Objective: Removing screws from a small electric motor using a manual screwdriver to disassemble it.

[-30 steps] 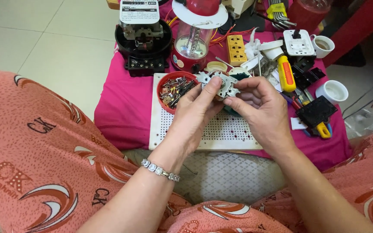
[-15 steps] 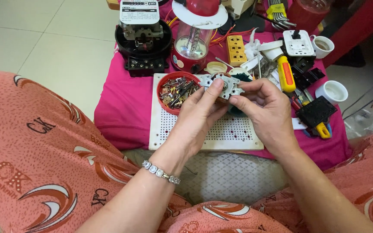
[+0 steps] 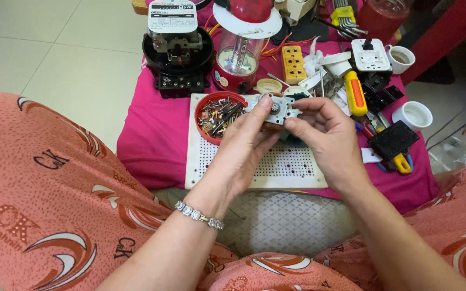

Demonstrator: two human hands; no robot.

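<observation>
While the pink-covered table fills most of the view, the action sits dead centre over the white perforated board. Behind it: black round meter w/ a white face, then a red lantern w/ clear middle, both hard plastic. Next down in size, red bowl of mixed metal bits, shiny and loose. Yellow socket strip, white cup, orange-handled screwdriver off to the right.

Now the small stuff: left hand and right hand both closed on one small white mechanism, held above the board's top edge, just beside the bowl. Each grip pinches it by thumb and fingertips at opp. ends. There's a small toothed gear on its face. Looks light, rigid, prob. thin plastic w/ metal parts, so fragile-ish; best held by the flat outer edges, not the gear. Smooth casing, could slip.
</observation>
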